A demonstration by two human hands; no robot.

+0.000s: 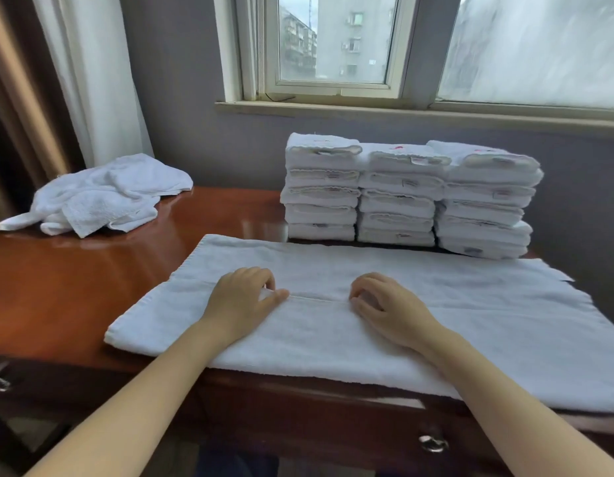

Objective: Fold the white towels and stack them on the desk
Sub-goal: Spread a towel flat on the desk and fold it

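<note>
the left hand (245,297) and the right hand (384,304) are both lying on a flat towel (470,315), a white one that is spreading across the near part of the reddish wooden worktop (75,287) and hanging slightly over its front edge. a hem (319,298) is running straight between the two hands. the left hand is curling its fingers down over the cloth at one end of that hem, with the thumb lying along it, so it is pinching the towel there. the right hand is curling its fingers in the same way at the other end and is gripping the cloth too. just beyond the hands, past the towel's far edge, three folded towel stacks (401,194) are standing side by side, touching each other, against the grey wall. far off to the left of the left hand, a loose towel heap (106,194) is sitting crumpled on the worktop, well apart from the flat towel. below the right forearm a metal drawer knob (432,443) is showing on the worktop's front. above the stacks a window (333,39) is letting in daylight.
</note>
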